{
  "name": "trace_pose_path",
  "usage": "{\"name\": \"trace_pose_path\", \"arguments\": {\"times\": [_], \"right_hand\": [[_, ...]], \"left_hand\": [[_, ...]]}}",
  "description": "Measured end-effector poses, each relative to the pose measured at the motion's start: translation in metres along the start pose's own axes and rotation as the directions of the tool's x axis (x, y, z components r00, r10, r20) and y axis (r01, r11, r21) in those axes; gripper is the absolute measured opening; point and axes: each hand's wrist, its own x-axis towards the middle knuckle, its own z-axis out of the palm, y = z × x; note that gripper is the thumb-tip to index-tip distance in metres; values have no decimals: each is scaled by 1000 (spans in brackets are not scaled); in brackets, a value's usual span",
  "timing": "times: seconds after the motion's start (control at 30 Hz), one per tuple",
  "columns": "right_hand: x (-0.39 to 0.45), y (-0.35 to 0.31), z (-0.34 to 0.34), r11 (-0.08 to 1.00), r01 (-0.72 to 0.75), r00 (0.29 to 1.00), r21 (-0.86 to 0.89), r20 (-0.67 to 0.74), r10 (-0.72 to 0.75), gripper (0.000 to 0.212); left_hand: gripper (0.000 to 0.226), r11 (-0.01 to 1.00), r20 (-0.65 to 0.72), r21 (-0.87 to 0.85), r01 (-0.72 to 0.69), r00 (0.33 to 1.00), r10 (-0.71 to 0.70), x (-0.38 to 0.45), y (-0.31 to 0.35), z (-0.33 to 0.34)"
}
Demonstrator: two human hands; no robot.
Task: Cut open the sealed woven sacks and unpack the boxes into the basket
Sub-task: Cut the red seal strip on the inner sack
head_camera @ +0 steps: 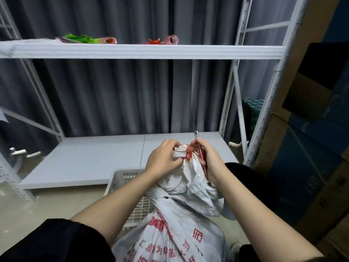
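A white woven sack (177,235) with red printed characters stands in front of me, its top bunched and gathered. My left hand (163,160) grips the bunched neck of the sack (181,152). My right hand (206,157) holds a thin cutter (197,138) with a red handle, its blade end pointing up beside the neck. A white perforated plastic basket (126,176) sits on the floor behind the sack, mostly hidden by my left arm and the sack. No boxes are visible.
A white metal rack surrounds the spot, with a low grey shelf board (94,157) and an upper shelf (141,51) carrying green and red items. Grey curtains hang behind. Stacked cardboard and blue cartons (311,148) rise on the right.
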Motion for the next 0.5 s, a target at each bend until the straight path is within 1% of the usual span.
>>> {"name": "trace_pose_path", "arguments": {"times": [0.1, 0.13, 0.2, 0.23, 0.3, 0.4, 0.43, 0.5], "right_hand": [[7, 8, -5, 994, -19, 983, -107, -186, -1, 10], [8, 10, -6, 987, -26, 975, -161, -220, -11, 11], [10, 15, -7, 954, -30, 973, -297, -226, -40, 15], [10, 16, -6, 934, -25, 977, -357, -205, -52, 16], [10, 17, -4, 909, -7, 987, -417, -149, -61, 15], [9, 17, -6, 904, -23, 993, -426, -115, -29, 13], [10, 18, -8, 889, -50, 991, -456, -133, -13, 14], [12, 22, -10, 844, -126, 979, -522, -205, 19, 24]], "left_hand": [[25, 999, -87, 53, 0, 996, 5, -5, -6, -5], [24, 998, -106, 59, 2, 994, 4, -7, -7, -6], [22, 994, -141, 110, -7, 990, 23, -10, -9, -7], [22, 987, -154, 162, -17, 987, 43, -10, -9, -7], [23, 971, -155, 238, -30, 986, 68, -11, -11, -8], [22, 986, -146, 155, -65, 985, 88, -11, -15, -9], [21, 985, -141, 143, -94, 983, 114, -11, -14, -9], [18, 973, -112, 162, -162, 977, 182, -11, -11, -10]]}}
